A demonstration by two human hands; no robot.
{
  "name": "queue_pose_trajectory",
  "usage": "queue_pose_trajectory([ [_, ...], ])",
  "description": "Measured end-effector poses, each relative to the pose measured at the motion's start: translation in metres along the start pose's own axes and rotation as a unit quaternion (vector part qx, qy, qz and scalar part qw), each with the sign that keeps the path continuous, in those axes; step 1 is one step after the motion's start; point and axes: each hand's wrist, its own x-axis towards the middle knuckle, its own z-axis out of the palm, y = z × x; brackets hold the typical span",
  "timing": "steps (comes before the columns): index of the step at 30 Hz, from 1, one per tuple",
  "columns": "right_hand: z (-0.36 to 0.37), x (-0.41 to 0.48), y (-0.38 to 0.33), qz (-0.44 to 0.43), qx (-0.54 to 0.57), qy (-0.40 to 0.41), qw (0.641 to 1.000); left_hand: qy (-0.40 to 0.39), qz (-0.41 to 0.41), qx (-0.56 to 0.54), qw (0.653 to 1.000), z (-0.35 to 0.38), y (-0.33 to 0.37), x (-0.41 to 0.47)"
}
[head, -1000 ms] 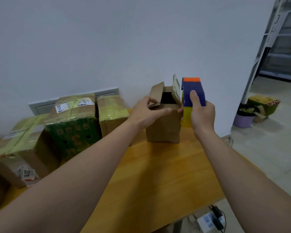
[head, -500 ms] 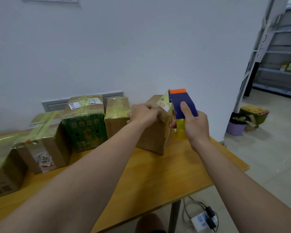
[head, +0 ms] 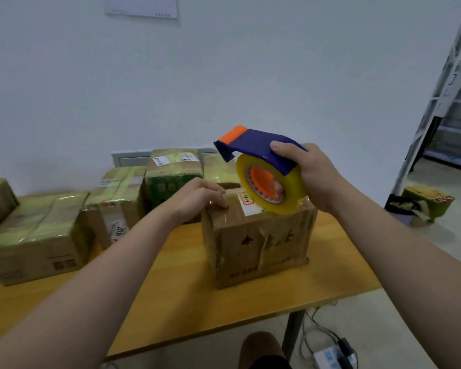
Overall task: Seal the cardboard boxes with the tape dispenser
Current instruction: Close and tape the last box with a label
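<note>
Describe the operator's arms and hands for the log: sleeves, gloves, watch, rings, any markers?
Two bare hands, no gloves: left hand, right hand. The left forearm and right forearm are uncovered all the way to the frame edge, so no sleeve shows. No watch, band, ring, marker or cable is visible on either wrist or on the fingers in view.

Before you stands a yellow-brown wooden counter (head: 186,302) on a dark metal leg (head: 293,334), pushed against a plain white wall (head: 250,75) where a white sheet of paper (head: 141,5) hangs high up and a grey panel (head: 131,158) runs low, just above the counter's far edge. To your right you see grey metal shelving (head: 453,102) on the pale floor (head: 423,262), and under the counter's near corner a white power strip (head: 330,356) lies with cables (head: 320,328) trailing from it.
</note>
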Motion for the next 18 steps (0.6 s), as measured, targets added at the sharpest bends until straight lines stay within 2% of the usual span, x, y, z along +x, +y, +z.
queue_pose_trajectory([
  [6, 0.061, 0.012, -0.006, 0.046, 0.110, -0.066, 0.991, 0.042, 0.016, -0.025, 0.999, -0.070, -0.053, -0.053],
  [10, 0.093, 0.025, -0.007, 0.072, 0.123, -0.128, 0.981, 0.109, 0.075, 0.001, 0.991, -0.077, -0.089, -0.074],
  [13, 0.092, 0.036, -0.009, 0.080, 0.119, -0.184, 0.972, 0.127, 0.131, -0.040, 0.982, -0.068, -0.096, -0.081],
  [18, 0.084, 0.051, -0.012, 0.097, 0.073, -0.211, 0.970, 0.148, 0.137, -0.061, 0.978, -0.056, -0.102, -0.080],
])
